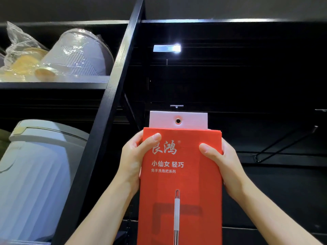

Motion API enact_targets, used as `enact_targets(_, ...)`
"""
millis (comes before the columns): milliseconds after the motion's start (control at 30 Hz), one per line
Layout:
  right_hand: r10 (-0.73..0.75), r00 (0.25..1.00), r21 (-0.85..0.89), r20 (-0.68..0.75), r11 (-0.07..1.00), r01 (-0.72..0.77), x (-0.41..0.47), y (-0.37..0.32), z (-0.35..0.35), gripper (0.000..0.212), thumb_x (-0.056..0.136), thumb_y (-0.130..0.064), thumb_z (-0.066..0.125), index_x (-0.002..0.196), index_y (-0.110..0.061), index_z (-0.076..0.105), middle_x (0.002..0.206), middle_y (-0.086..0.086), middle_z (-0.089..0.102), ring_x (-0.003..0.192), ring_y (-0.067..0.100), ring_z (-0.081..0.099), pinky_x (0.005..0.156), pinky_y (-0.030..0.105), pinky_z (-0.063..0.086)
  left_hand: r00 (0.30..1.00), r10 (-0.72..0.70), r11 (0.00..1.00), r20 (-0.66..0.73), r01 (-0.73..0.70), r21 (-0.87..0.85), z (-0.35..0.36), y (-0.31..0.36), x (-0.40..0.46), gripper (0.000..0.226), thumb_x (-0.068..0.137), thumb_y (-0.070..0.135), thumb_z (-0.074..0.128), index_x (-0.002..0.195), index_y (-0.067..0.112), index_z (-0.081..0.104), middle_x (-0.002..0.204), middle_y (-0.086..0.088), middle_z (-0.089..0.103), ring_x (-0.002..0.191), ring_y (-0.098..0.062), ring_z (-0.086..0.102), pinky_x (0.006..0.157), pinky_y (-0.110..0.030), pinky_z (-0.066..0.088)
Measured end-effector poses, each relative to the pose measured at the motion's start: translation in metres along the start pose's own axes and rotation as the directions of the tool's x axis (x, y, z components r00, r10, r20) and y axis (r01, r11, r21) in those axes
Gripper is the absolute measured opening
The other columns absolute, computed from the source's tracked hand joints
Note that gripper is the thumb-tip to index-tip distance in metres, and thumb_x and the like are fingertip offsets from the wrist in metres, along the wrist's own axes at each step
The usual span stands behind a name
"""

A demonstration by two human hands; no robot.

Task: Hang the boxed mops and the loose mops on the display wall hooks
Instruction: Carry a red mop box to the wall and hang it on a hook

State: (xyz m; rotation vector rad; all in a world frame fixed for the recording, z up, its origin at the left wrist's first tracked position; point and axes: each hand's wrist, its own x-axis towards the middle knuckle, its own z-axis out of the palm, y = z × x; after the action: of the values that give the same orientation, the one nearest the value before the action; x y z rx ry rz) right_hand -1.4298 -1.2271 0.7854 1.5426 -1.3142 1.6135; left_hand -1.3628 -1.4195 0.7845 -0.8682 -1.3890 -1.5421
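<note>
A tall red mop box (180,183) with white lettering and a printed mop picture stands upright in front of the black display wall. Its white hang tab (191,120) with a round hole sticks up from the top. My left hand (134,156) grips the box's left edge, thumb across the front. My right hand (221,160) grips the right edge the same way. A small metal hook (176,106) juts from the wall just above the tab's hole, apart from it.
A long black wire hook (286,144) projects from the wall at the right. A black upright post (109,106) divides the wall from shelves at the left, which hold white ribbed bins (35,174) and plastic-wrapped ones (76,53). A bright light reflection (167,48) shows higher up.
</note>
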Motion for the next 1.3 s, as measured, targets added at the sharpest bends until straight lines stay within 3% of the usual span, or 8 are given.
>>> enact_targets(667,-0.039,0.999,-0.008,0.027,0.999,0.039,0.026,0.027,-0.003,0.043,0.074,-0.039,0.067,0.113,-0.023,0.062,0.107,0.008,0.071,0.092,0.023,0.071,0.071,0.03,0.058,1.0,0.016,1.0,-0.012,-0.016,0.021,-0.009,-0.025,0.031,0.051,0.065,0.041,0.075,0.103,0.009,0.069,0.102,-0.023,0.07,0.086,-0.037,0.069,0.081,-0.051,0.056)
enact_targets(867,-0.004,1.0,-0.008,0.002,1.0,0.004,0.035,0.031,-0.003,0.043,0.075,-0.037,0.066,0.113,-0.017,0.061,0.106,0.009,0.072,0.09,0.023,0.071,0.071,0.031,0.058,1.0,-0.002,1.0,-0.02,0.002,0.0,-0.01,-0.023,0.035,0.037,0.074,0.034,0.071,0.101,0.008,0.069,0.098,-0.02,0.072,0.08,-0.032,0.07,0.073,-0.042,0.057)
enact_targets(967,0.0,1.0,-0.015,0.005,1.0,0.0,0.037,0.032,-0.003,0.05,0.071,-0.043,0.066,0.113,-0.016,0.061,0.107,0.01,0.072,0.092,0.025,0.071,0.072,0.032,0.059,1.0,-0.005,1.0,-0.014,0.005,0.0,-0.012,-0.024,0.037,0.035,0.075,0.033,0.07,0.1,0.009,0.07,0.097,-0.02,0.072,0.08,-0.031,0.07,0.074,-0.043,0.058)
enact_targets(1067,0.019,1.0,-0.018,0.009,1.0,-0.018,0.037,0.035,-0.004,0.042,0.078,-0.036,0.063,0.115,-0.016,0.06,0.109,0.009,0.072,0.095,0.026,0.071,0.079,0.036,0.059,1.0,-0.026,0.999,0.001,0.026,0.024,-0.013,-0.026,0.038,0.037,0.076,0.035,0.069,0.102,0.009,0.07,0.1,-0.02,0.072,0.084,-0.033,0.07,0.078,-0.044,0.057)
enact_targets(1300,0.09,0.996,0.007,0.017,0.996,-0.09,0.035,0.046,-0.007,0.06,0.068,-0.047,0.066,0.117,-0.014,0.06,0.11,0.01,0.071,0.096,0.026,0.07,0.079,0.037,0.056,0.998,-0.066,0.996,-0.004,0.066,0.059,-0.015,-0.034,0.039,0.043,0.074,0.039,0.069,0.103,0.008,0.069,0.1,-0.019,0.072,0.086,-0.034,0.07,0.081,-0.047,0.056)
